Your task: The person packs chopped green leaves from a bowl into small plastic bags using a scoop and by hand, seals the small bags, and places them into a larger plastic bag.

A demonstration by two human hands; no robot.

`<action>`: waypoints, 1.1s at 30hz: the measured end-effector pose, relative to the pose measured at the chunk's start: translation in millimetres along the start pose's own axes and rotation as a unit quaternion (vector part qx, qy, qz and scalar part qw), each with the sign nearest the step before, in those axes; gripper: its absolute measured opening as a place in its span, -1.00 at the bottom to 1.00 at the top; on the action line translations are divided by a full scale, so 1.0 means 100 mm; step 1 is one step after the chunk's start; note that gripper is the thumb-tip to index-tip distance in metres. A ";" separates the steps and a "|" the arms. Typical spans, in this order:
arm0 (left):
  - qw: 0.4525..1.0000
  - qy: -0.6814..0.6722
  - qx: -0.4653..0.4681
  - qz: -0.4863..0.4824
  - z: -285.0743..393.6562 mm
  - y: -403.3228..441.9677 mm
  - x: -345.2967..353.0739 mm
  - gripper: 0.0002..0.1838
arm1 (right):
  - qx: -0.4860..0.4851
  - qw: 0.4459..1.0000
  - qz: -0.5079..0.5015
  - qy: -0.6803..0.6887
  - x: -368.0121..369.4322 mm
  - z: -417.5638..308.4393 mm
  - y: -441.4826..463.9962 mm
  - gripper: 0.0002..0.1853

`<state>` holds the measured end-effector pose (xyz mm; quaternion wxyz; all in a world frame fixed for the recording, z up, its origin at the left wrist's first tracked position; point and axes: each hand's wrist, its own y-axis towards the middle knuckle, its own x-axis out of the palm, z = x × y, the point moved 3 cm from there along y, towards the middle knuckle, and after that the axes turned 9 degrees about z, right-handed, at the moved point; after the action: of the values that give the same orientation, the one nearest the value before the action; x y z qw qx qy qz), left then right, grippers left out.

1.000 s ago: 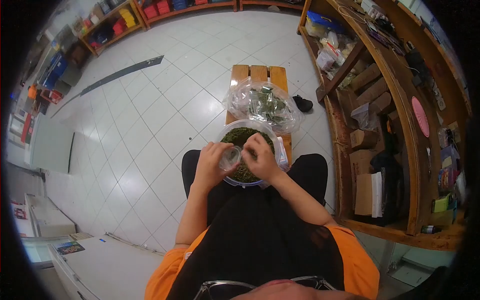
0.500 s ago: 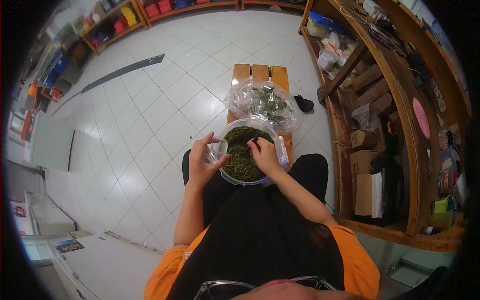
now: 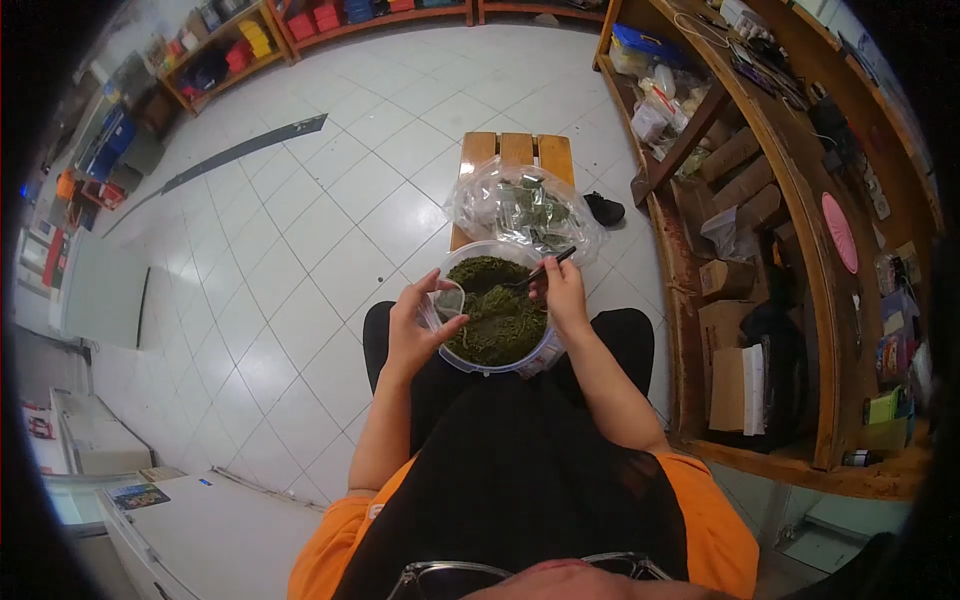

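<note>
A round clear tub [image 3: 474, 369] rests between my knees, filled with chopped dark green leaves [image 3: 500, 335]. My left hand [image 3: 408, 325] is closed around a small clear plastic cup [image 3: 449, 303], tilted over the tub's left rim. Over the right side, my right hand [image 3: 563, 297] grips the black handle of a spoon [image 3: 558, 257]. The spoon's far end is at a raised heap of the leaves; its bowl cannot be made out. Just beyond the tub lies a clear plastic bag [image 3: 478, 205] with larger green leaves inside.
The bag lies on a slatted wooden bench [image 3: 516, 149]. A black shoe [image 3: 604, 209] is on the tiled floor right of it. Wooden shelving [image 3: 690, 310] with boxes and bags stands close on my right. A white chest [image 3: 215, 535] is at lower left.
My right hand has risen and moved right, out of the tub's middle, and the spoon's black handle now shows. The leaves are heaped at its end. My left hand has barely shifted.
</note>
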<state>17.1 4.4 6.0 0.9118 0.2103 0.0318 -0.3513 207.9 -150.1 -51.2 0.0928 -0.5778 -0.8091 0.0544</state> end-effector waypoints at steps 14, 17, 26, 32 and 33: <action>0.994 0.109 0.010 -0.030 -0.13 -0.06 0.40 -0.24 | -0.582 0.777 -0.186 -0.149 0.26 -1.17 -0.85 -0.96; 0.996 0.083 -0.009 0.008 -0.15 -0.07 0.34 -0.25 | -0.496 0.854 -0.152 -0.043 0.21 -1.10 -0.78 -0.91; 0.991 0.123 0.044 0.036 -0.08 -0.05 0.23 -0.48 | -0.406 0.860 -0.221 -0.216 0.39 -0.55 -0.68 -0.84; 0.995 0.033 -0.077 0.046 -0.06 -0.03 0.10 -0.86 | -0.394 0.884 -0.165 -0.192 0.35 -0.63 -0.64 -0.81; 0.995 0.032 -0.078 0.047 -0.05 -0.02 0.09 -0.86 | -0.393 0.884 -0.166 -0.193 0.36 -0.65 -0.64 -0.81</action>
<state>22.9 -1.1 -1.1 0.9392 0.1514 0.0786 -0.2979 150.8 -138.4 27.7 -0.2921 -0.4022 -0.8500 -0.1743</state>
